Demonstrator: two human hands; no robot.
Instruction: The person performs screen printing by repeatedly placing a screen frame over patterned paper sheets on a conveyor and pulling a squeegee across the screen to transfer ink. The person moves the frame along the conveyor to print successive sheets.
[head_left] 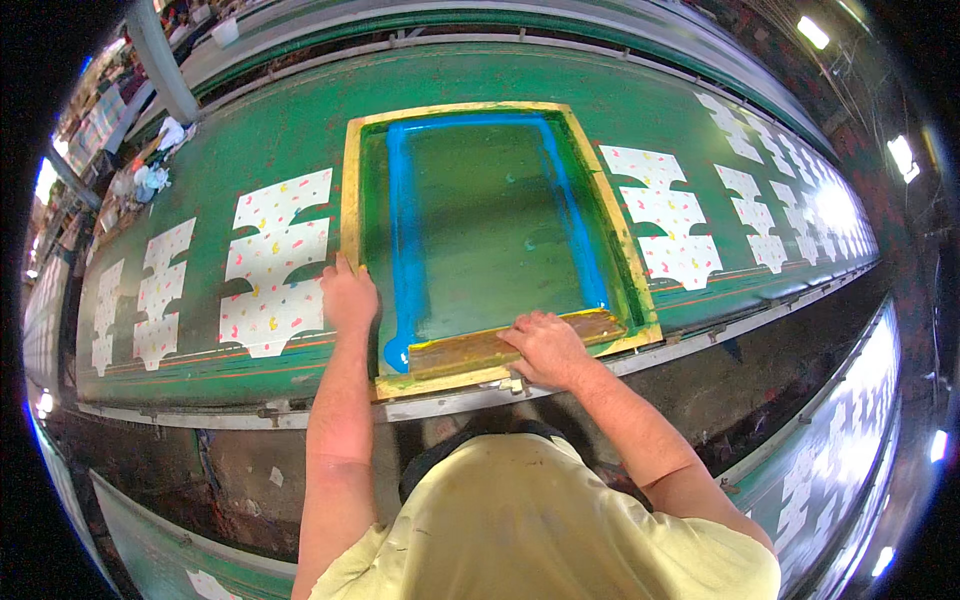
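Observation:
A screen printing frame (352, 190) with yellowish edges lies on the long green table in front of me. Blue ink (404, 230) runs along the left, top and right of its mesh (480, 220), with a thick blob at the lower left corner. My left hand (350, 295) grips the frame's left edge, fingers closed over it. Along the near end of the mesh lies a wide wooden squeegee (460, 352). My right hand (547, 350) is closed over the squeegee's top, right of its middle, the fingers bent across the wood.
White fabric pieces with small coloured prints (277, 262) lie left of the frame, and more (665, 215) to its right. A metal rail (200, 418) edges the green table (260, 130). Behind me stands another table with white pieces (810, 470). A post (160, 60) rises at the far left.

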